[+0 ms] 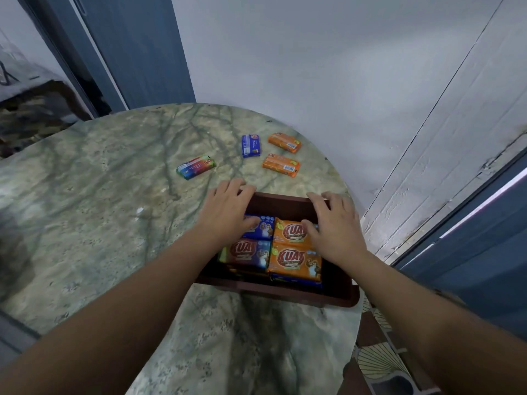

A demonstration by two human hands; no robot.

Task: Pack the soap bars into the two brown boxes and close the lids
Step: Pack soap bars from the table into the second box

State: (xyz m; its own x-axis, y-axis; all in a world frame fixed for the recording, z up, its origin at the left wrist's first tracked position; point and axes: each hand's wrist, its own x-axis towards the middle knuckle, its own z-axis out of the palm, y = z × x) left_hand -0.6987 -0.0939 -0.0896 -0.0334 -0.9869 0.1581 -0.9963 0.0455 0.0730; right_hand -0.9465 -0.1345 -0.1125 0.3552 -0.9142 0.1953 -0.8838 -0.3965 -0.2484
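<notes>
A round marbled green tabletop [114, 195] stands against a pale wall, a blue door frame at ten o'clock. At the tabletop's four-o'clock edge sits an open brown box [336, 292] holding wrapped soap bars, four showing on top: a blue bar [263, 226], a purple bar [251, 253] and two orange bars [291, 233] [296, 262]. The left hand [228, 209] curls its fingers over the box's far rim, thumb on the blue bar. The right hand [332, 226] does likewise at the far right corner, gripping the rim. Beyond the box, at twelve o'clock, lie four loose bars: one multicoloured [196, 167], one blue [251, 145], two orange [284, 142] [281, 165].
</notes>
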